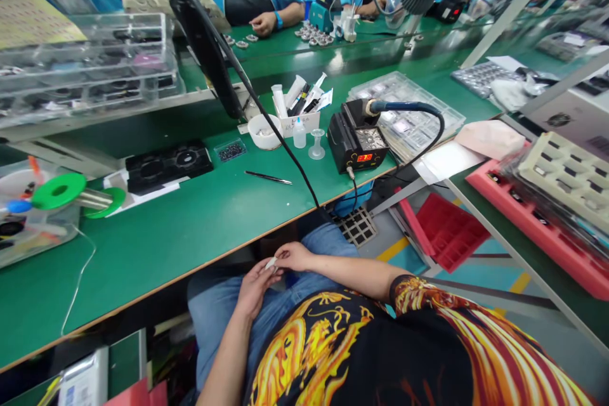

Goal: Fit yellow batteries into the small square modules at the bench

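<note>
Pinching a small pale piece [271,262] together, the left hand [255,283] and right hand [295,257] meet over the person's lap [216,307], just off the green table [157,247], where dark tweezers [268,177] lie near a white bowl [264,134] and a black soldering station [349,146] stands farther right.

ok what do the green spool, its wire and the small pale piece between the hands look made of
Green spool: probably plastic, smooth and evenly coloured. Wire: likely metal, from its silvery shine. Small pale piece: maybe plastic, whitish, but too small to judge material or finish.
</note>
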The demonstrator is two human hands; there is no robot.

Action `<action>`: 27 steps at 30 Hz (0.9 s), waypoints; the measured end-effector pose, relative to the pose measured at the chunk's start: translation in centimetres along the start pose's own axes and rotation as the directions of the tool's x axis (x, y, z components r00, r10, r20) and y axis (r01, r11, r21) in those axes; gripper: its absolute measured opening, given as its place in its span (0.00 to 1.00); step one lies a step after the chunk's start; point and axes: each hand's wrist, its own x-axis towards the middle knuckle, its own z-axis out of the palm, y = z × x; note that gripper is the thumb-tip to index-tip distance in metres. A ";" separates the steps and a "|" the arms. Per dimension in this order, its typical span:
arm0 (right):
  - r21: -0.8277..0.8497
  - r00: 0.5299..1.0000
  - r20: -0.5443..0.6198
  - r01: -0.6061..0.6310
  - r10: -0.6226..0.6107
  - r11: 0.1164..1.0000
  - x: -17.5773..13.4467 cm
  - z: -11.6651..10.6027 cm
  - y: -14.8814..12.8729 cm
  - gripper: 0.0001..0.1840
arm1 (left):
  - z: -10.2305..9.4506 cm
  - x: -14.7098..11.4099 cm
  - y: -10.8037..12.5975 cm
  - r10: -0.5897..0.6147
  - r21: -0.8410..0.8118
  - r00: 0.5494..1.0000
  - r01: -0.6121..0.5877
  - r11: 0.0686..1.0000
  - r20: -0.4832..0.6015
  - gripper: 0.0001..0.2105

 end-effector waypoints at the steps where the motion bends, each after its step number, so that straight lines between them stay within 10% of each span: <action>1: 0.013 1.000 -0.002 -0.008 0.008 1.000 -0.1 0.0 -0.2 0.10 | 0.1 -0.1 0.0 0.021 0.023 1.000 -0.021 1.000 -0.016 0.32; 11: 0.073 0.995 0.052 0.084 -0.088 0.994 -4.3 -3.2 -7.3 0.15 | 5.2 -4.6 5.4 0.139 0.294 0.990 -0.143 0.945 0.033 0.30; 19: -0.043 0.876 0.112 0.476 -0.469 0.878 -9.2 -4.1 -20.1 0.15 | 8.7 -11.6 13.1 0.405 0.099 0.912 -0.409 0.907 0.062 0.15; 27: -0.148 0.755 0.194 0.654 -0.627 0.742 -10.9 -3.2 -21.9 0.10 | 8.9 -14.2 13.1 0.464 0.067 0.886 -0.462 0.884 -0.015 0.14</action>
